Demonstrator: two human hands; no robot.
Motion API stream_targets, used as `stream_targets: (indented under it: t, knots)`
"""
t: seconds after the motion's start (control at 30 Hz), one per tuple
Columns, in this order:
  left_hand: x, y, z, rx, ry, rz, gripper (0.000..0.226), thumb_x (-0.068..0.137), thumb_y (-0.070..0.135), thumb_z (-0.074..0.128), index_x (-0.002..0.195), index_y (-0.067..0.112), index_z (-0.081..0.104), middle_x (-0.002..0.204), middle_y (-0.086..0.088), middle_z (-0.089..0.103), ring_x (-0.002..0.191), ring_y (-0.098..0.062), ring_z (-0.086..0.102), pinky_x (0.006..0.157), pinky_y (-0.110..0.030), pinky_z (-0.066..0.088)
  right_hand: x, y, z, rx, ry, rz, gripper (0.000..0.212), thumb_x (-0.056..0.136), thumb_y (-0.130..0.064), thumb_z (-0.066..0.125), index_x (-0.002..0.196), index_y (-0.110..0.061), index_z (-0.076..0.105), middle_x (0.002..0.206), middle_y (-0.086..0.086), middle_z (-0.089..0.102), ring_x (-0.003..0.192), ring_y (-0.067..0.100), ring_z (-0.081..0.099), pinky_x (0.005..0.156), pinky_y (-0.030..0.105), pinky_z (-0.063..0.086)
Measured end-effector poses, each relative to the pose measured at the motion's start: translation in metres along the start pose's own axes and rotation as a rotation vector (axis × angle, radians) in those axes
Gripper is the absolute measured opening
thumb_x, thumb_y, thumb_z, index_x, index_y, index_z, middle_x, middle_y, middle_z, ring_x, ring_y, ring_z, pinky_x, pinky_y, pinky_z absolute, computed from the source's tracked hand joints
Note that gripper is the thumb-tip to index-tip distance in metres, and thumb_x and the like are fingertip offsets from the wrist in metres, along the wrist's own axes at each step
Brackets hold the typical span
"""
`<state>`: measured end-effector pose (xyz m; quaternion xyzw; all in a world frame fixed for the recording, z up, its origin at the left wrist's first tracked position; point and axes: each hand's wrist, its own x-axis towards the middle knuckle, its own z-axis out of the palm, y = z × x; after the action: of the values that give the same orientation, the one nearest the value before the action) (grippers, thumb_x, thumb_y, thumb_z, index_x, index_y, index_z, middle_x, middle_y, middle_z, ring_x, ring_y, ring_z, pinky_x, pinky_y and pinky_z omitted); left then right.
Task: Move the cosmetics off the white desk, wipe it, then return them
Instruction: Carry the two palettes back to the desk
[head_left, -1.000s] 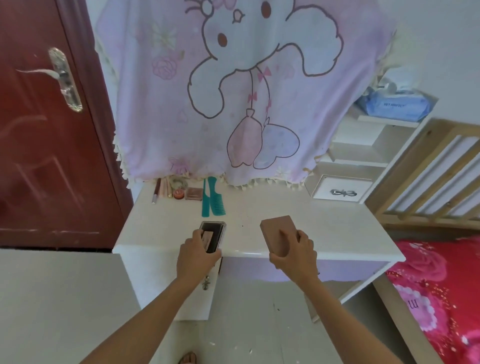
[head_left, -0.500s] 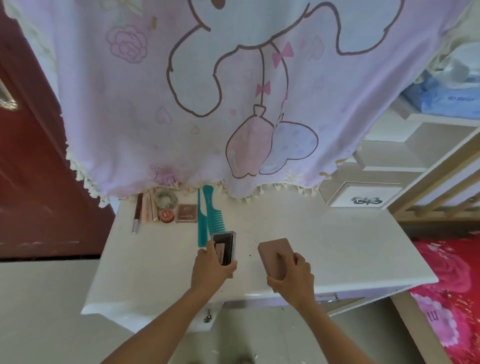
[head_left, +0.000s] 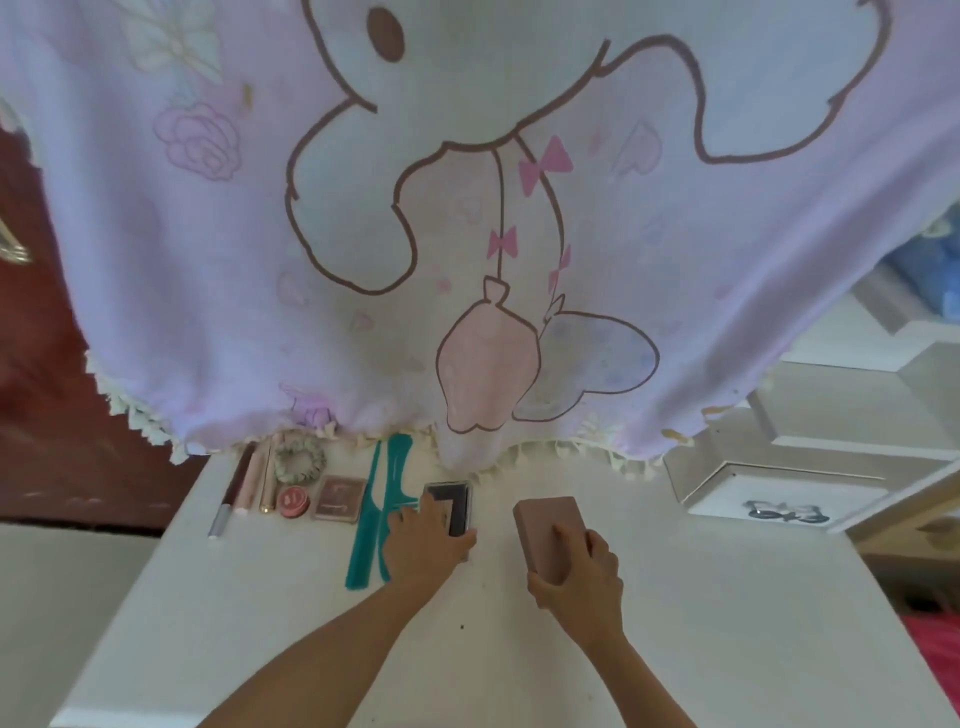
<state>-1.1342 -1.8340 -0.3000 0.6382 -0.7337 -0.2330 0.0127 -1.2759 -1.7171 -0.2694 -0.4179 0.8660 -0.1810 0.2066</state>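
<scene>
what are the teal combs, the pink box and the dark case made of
The teal combs are likely plastic: flat even colour, thin moulded shapes. The pink box, gripped by the right hand, is matte with crisp edges; card or plastic, I cannot tell which. The dark case, gripped by the left hand, has a glossy dark face and a clear rim, so probably plastic.

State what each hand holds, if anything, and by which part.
The left hand grips the dark case by its near end; the right hand grips the pink box by its near end.
</scene>
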Motion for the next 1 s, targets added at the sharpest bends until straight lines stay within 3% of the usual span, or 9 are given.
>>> stream_targets:
  t: [0.1, 0.23, 0.47, 0.67, 0.9, 1.0]
  knots:
    - [0.01, 0.006, 0.007, 0.106, 0.07, -0.034, 0.075, 0.079, 0.062, 0.045, 0.134, 0.013, 0.028, 0.127, -0.013, 0.048, 0.12, -0.029, 0.04, 0.093, -0.033, 0.041, 0.018, 0.006, 0.0, -0.006, -0.043, -0.036, 0.066, 0.074, -0.041, 0.062, 0.131, -0.029, 0.032, 0.136, 0.004, 0.028, 0.12, 0.025, 0.032, 0.096, 0.034, 0.032]
    - [0.02, 0.013, 0.015, 0.03, 0.109, -0.105, 0.067, 0.079, 0.06, 0.05, 0.124, 0.013, 0.034, 0.118, -0.01, 0.046, 0.111, -0.027, 0.042, 0.088, -0.033, 0.042, 0.031, 0.013, 0.002, -0.022, -0.093, -0.092, 0.065, 0.073, -0.042, 0.062, 0.13, -0.031, 0.033, 0.138, 0.002, 0.026, 0.12, 0.023, 0.032, 0.095, 0.032, 0.032]
    - [0.038, 0.019, 0.012, 0.023, 0.149, -0.156, 0.065, 0.079, 0.06, 0.051, 0.123, 0.014, 0.035, 0.117, -0.008, 0.044, 0.108, -0.025, 0.042, 0.083, -0.032, 0.047, 0.039, 0.015, 0.007, -0.066, -0.156, -0.152, 0.065, 0.074, -0.044, 0.059, 0.131, -0.032, 0.031, 0.138, 0.002, 0.025, 0.121, 0.022, 0.031, 0.094, 0.03, 0.032]
    - [0.04, 0.016, 0.005, 0.019, 0.113, -0.155, 0.074, 0.08, 0.065, 0.046, 0.131, 0.014, 0.031, 0.125, -0.01, 0.043, 0.115, -0.027, 0.04, 0.09, -0.036, 0.047, 0.039, 0.005, 0.013, -0.073, -0.19, -0.16, 0.066, 0.075, -0.046, 0.057, 0.132, -0.031, 0.029, 0.14, 0.003, 0.022, 0.124, 0.024, 0.029, 0.099, 0.032, 0.032]
    - [-0.004, -0.036, -0.001, -0.056, 0.222, -0.05, 0.057, 0.09, 0.042, 0.045, 0.138, 0.017, 0.029, 0.144, -0.007, 0.032, 0.13, -0.026, 0.028, 0.104, -0.04, 0.034, 0.038, -0.016, 0.03, -0.085, -0.191, -0.101, 0.069, 0.078, -0.047, 0.055, 0.137, -0.028, 0.024, 0.144, 0.008, 0.018, 0.127, 0.027, 0.027, 0.102, 0.035, 0.03]
    - [-0.031, -0.076, 0.0, -0.016, 0.22, -0.108, 0.059, 0.091, 0.043, 0.043, 0.142, 0.019, 0.026, 0.152, -0.006, 0.023, 0.138, -0.028, 0.018, 0.11, -0.043, 0.027, 0.039, -0.034, 0.041, -0.09, -0.147, -0.059, 0.071, 0.079, -0.049, 0.056, 0.137, -0.026, 0.023, 0.143, 0.011, 0.019, 0.125, 0.028, 0.029, 0.1, 0.036, 0.032]
